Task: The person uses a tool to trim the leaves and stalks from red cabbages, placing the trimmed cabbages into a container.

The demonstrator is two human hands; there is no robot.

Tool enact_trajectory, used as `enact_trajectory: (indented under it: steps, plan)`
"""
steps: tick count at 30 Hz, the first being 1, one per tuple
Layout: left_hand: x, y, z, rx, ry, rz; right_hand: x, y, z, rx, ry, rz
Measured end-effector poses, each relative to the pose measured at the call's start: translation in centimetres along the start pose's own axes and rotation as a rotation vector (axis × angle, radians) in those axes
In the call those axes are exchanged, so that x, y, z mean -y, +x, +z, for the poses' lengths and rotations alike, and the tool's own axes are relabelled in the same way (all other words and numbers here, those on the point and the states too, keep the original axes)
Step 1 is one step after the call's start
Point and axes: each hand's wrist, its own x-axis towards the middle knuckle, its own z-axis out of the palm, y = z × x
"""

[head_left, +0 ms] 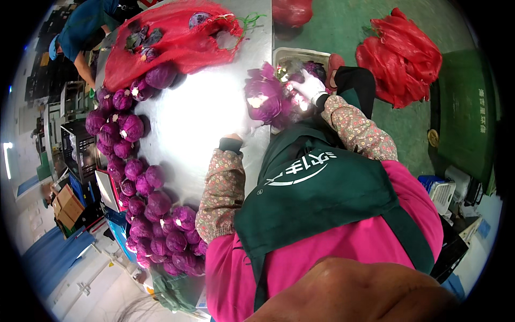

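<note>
A red cabbage [263,101] with loose outer leaves is at the right edge of the metal table [252,177], its pale cut stem showing. My right hand [310,87], in a white glove, grips purple leaves [296,103] just right of it, above a pale bin [300,52] that holds more leaves. My left hand [236,138] is low over the table, left of and nearer than the cabbage. Glare and the sleeve cuff hide its fingers, and I cannot make out whether it holds anything.
Several red cabbages [158,204] line the table's left side. A red mesh sack [182,45] with cabbages lies at the far end. Another red mesh sack [399,59] is on the green floor [391,126]. A person in blue [80,32] bends at the far left.
</note>
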Motion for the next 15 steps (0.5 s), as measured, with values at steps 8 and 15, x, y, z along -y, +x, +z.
enact_trajectory:
  steps: [8, 15]
  plan:
    - [6.2, -0.4, 1.0, 0.015, -0.417, -0.126, 7.2, -1.6, -1.1, 0.288, 0.442, -0.118]
    - [5.0, -1.7, 3.8, 0.074, -0.519, -0.222, 7.7, -4.5, -3.0, 0.113, 0.164, -0.473]
